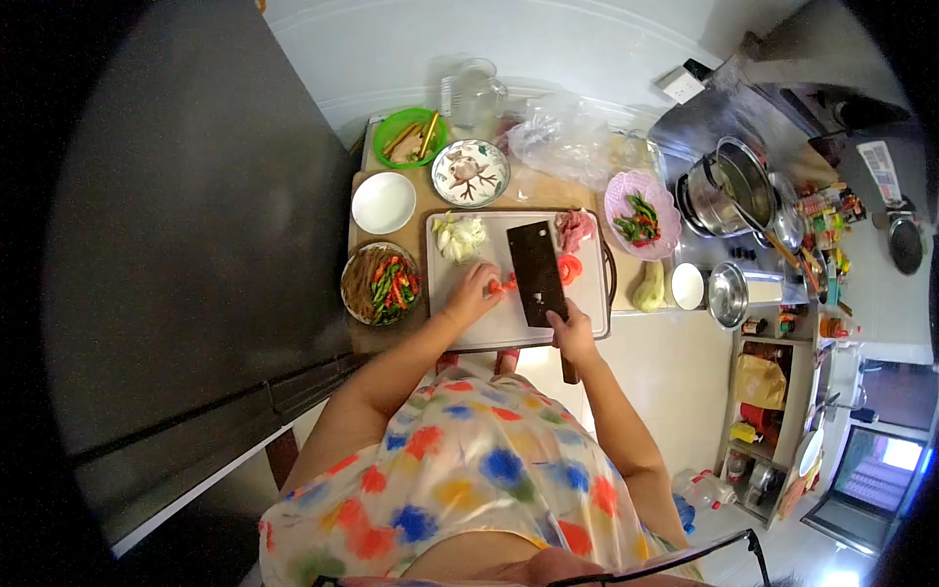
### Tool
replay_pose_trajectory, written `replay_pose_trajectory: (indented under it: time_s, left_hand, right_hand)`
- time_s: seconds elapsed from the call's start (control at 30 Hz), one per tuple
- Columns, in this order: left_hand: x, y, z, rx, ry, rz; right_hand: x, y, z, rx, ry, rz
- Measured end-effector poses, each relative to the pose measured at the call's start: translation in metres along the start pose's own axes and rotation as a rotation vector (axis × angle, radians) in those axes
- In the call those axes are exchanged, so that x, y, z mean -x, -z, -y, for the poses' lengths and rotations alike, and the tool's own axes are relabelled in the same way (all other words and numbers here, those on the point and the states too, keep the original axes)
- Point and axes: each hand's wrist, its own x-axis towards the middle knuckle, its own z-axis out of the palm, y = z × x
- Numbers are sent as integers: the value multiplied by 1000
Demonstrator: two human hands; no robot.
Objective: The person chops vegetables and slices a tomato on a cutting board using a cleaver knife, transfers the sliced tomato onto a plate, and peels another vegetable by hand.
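1. Red pieces (510, 282) lie on the pale cutting board (479, 328), just beside the left hand (473, 290); it is bent, but I cannot tell whether it pinches one.
2. The right hand (574, 334) is closed around the handle of the dark cleaver (534, 269); the blade is over the board, between these pieces and red slices (570, 267).
3. Whitish pieces (460, 236) lie at the board's far left, meat (574, 230) at its far right.

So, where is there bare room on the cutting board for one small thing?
Two patches of the cutting board look bare: the far middle, between the white pieces and the cleaver, and the near right corner, beside the right hand. The far right is crowded with meat and red slices; behind the board, the patterned plate and plastic bag take room.
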Motion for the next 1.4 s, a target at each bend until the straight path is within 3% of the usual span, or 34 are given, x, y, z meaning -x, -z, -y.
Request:
replay_pose_trajectory:
  time_s: [0.1, 0.23, 0.47, 0.77, 0.87, 1.03, 1.1, 1.23, 1.33, 1.4]
  left_hand:
    - [-23, -7, -35, -209, -65, 88]
    - [-39, -35, -57, -358, -27, 140]
    - [-44, -52, -61, -496, -58, 171]
    - [-53, -61, -47, -469, -81, 189]
    - [-52, -44, -56, -389, 37, 57]
    - [-17, 0, -4, 59, 239, -220]
    - [1, 20, -4, 75, 291, -271]
    - [25, 25, 19, 168, 332, -203]
    - [30, 13, 22, -54, 204, -171]
    - [28, -3, 21, 101, 268, -131]
  right_hand:
    - [16, 28, 28, -202, -178, -126]
    - [17, 37, 6, -446, -200, -153]
    - [26, 45, 3, -484, -225, -174]
    - [23, 52, -11, -389, -253, -175]
    - [20, 50, -9, -375, -243, -169]
    - [19, 38, 16, -5, -180, 118]
    - [14, 16, -6, 109, 0, 180]
    - [10, -6, -11, 172, 102, 280]
    - [7, -9, -17, 277, 77, 205]
    - [5, -3, -16, 287, 48, 147]
